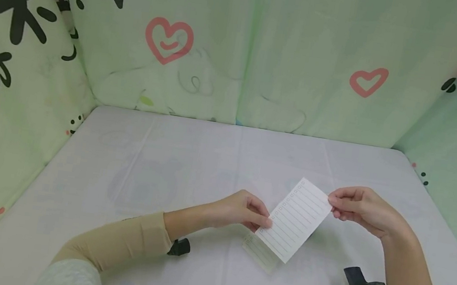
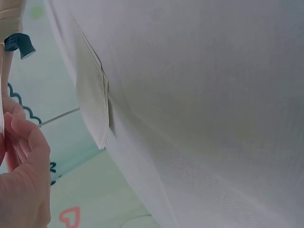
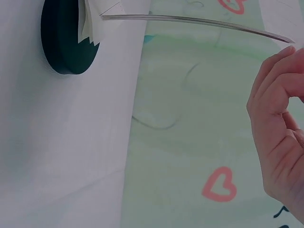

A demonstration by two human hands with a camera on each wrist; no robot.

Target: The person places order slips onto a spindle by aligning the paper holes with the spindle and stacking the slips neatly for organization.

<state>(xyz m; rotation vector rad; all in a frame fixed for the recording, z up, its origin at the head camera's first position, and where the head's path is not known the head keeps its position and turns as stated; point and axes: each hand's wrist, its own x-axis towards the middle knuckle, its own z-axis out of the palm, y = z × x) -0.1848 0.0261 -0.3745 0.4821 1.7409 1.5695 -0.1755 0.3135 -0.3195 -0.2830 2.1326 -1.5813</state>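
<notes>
Both hands hold a white lined note sheet (image 1: pixel 294 218) with small boxes along one side, tilted above the table. The left hand (image 1: pixel 243 210) pinches its lower left edge, thumb on top. At its right corner, the right hand (image 1: pixel 360 208) grips it between thumb and fingers. Partly hidden under the sheet is paler lined paper (image 1: pixel 259 252). In the left wrist view, thin layered paper (image 2: pixel 92 90) lies on the table. The right wrist view has a dark rounded object (image 3: pixel 57 47) behind paper ends and a thin grey strip (image 3: pixel 190 20); I cannot tell what either is.
A white cloth covers the table (image 1: pixel 182 165). Pale green curtains (image 1: pixel 289 73) with hearts and black drawings enclose its back and sides. Black wrist mounts (image 1: pixel 363 284) stick out beside both forearms.
</notes>
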